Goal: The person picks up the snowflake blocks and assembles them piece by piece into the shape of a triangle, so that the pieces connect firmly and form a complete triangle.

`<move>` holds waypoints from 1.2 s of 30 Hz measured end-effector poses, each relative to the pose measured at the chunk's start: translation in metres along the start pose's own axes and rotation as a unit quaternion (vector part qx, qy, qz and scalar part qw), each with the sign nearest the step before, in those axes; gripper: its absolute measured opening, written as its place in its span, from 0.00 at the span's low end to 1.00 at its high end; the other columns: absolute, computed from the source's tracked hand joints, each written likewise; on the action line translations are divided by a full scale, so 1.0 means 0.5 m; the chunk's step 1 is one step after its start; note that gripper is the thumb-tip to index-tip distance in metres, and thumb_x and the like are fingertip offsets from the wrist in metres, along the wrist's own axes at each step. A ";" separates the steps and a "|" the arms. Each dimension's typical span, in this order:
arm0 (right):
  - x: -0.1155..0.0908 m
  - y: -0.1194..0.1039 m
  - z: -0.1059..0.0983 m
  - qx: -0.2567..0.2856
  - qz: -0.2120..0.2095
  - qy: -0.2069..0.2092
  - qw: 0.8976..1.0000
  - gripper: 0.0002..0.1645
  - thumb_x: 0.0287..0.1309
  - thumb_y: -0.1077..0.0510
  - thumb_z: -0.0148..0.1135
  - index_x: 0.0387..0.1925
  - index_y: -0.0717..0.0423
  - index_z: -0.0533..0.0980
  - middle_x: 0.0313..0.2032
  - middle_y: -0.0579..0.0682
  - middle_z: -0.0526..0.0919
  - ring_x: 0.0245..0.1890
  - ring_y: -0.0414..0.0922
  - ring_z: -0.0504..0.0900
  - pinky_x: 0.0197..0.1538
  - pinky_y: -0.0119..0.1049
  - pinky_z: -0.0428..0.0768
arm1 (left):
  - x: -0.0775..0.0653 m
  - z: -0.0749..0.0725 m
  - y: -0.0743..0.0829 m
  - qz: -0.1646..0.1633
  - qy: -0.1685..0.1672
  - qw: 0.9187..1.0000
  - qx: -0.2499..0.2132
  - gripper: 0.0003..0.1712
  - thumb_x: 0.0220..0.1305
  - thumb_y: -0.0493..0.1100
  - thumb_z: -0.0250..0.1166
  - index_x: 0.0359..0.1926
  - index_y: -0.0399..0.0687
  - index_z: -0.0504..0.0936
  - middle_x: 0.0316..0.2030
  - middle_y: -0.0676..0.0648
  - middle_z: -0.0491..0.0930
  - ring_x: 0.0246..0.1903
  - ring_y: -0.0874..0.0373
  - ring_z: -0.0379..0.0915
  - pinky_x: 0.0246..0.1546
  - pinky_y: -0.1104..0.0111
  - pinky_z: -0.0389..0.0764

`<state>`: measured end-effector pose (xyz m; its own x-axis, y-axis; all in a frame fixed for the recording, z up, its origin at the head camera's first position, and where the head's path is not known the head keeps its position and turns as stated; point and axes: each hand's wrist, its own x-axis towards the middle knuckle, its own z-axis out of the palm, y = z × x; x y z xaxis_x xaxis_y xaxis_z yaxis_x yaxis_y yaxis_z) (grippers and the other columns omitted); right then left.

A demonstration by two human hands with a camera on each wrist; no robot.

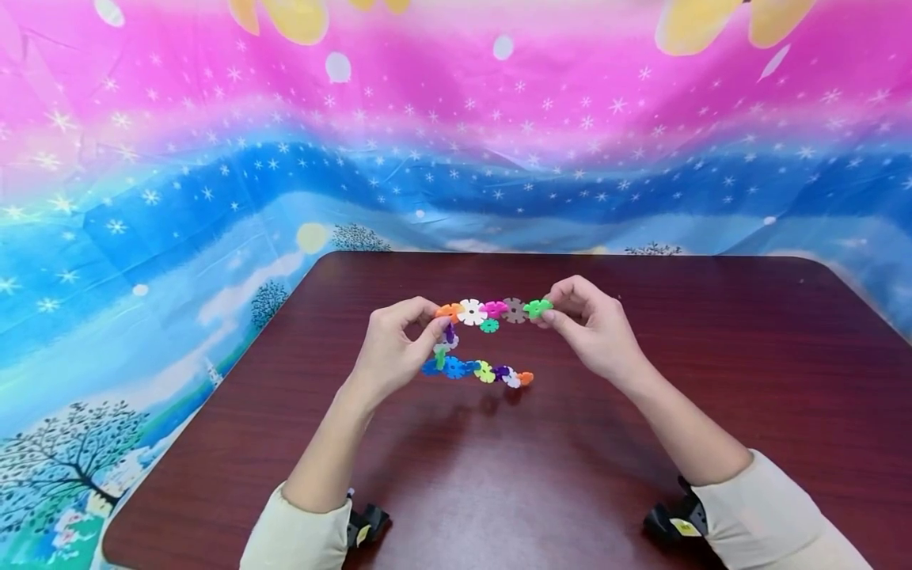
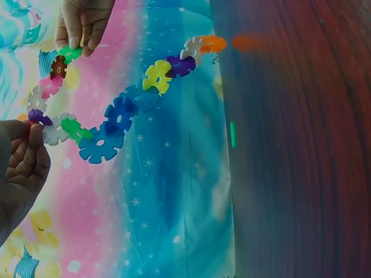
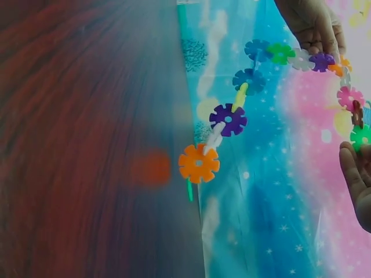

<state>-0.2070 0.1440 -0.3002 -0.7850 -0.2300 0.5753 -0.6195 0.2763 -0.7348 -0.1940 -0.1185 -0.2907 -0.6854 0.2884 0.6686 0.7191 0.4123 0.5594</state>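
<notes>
A chain of colourful notched plastic snowflake discs (image 1: 472, 313) hangs in the air between the two hands, bent into a C shape. At its upper left corner my left hand (image 1: 390, 348) pinches an orange disc (image 1: 447, 313) with thumb and fingers. My right hand (image 1: 597, 332) pinches the green disc (image 1: 537, 309) at the upper right end. From the left hand, purple, clear, green and blue discs (image 2: 99, 145) run down to a lower row, which ends in a free orange disc (image 3: 199, 164) above the table.
A loose green disc (image 1: 489, 325) lies on the dark red-brown table (image 1: 456, 475), behind the chain. Beyond the table edge hangs a pink and blue snow-scene cloth (image 1: 456, 158). Black wrist devices (image 1: 677, 518) sit at both cream sleeves (image 1: 777, 507).
</notes>
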 end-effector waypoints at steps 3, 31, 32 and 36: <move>0.000 -0.001 0.006 0.002 -0.006 0.014 1.000 0.08 0.53 0.71 0.61 0.34 0.64 0.71 0.30 0.56 0.83 0.30 0.47 0.83 0.37 0.28 0.79 | 0.001 0.001 -0.001 -0.002 0.001 1.000 -0.011 0.02 0.56 0.34 0.66 0.29 0.40 0.80 0.20 0.53 0.76 0.17 0.64 0.70 0.18 0.69 0.75; 0.049 0.078 0.036 0.008 0.065 -0.029 0.997 0.15 0.69 0.55 0.46 0.47 0.64 0.67 0.43 0.56 0.77 0.43 0.45 0.78 0.47 0.39 0.77 | -0.006 -0.017 -0.009 0.007 0.022 0.999 0.025 0.03 0.55 0.32 0.67 0.30 0.38 0.79 0.20 0.52 0.76 0.19 0.63 0.69 0.20 0.72 0.73; 0.054 0.086 0.038 0.005 0.077 -0.031 0.997 0.16 0.69 0.54 0.46 0.47 0.64 0.68 0.42 0.56 0.77 0.42 0.47 0.78 0.46 0.40 0.78 | -0.008 -0.019 -0.010 0.009 0.026 0.999 0.027 0.03 0.54 0.32 0.67 0.30 0.39 0.79 0.20 0.52 0.76 0.19 0.63 0.69 0.21 0.72 0.73; 0.076 0.119 0.051 0.006 0.135 -0.054 0.989 0.17 0.68 0.54 0.48 0.48 0.63 0.68 0.44 0.59 0.76 0.41 0.54 0.79 0.46 0.44 0.78 | -0.010 -0.027 -0.013 0.016 0.041 0.998 0.040 0.03 0.53 0.31 0.67 0.30 0.39 0.80 0.20 0.52 0.76 0.19 0.64 0.68 0.21 0.72 0.73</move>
<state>-0.2733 0.1279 -0.3314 -0.9160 -0.2477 0.3155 -0.3860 0.3305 -0.8613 -0.1936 -0.1343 -0.2913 -0.6486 0.2313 0.7252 0.7264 0.4725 0.4990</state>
